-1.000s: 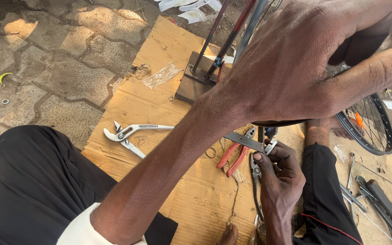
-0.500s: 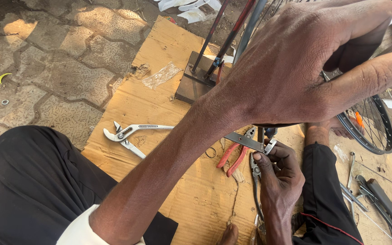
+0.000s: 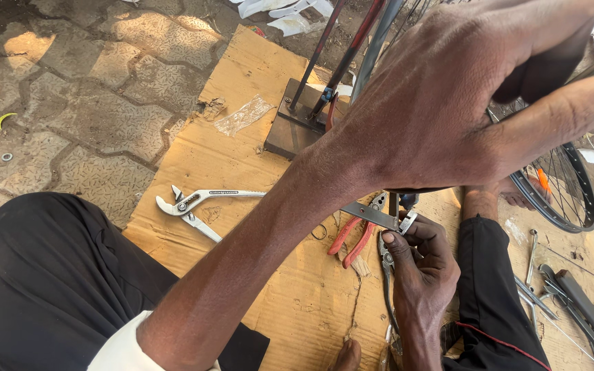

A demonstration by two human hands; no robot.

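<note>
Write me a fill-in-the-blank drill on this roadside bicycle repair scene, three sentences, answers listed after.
1. The left hand grips the rim of a bicycle ____.
2. The right hand pinches a small metal part just right of pliers with ____ handles.
3. The silver adjustable pliers lie on a sheet of ____ spread over the paving stones.

Missing words: wheel; red; cardboard
</note>
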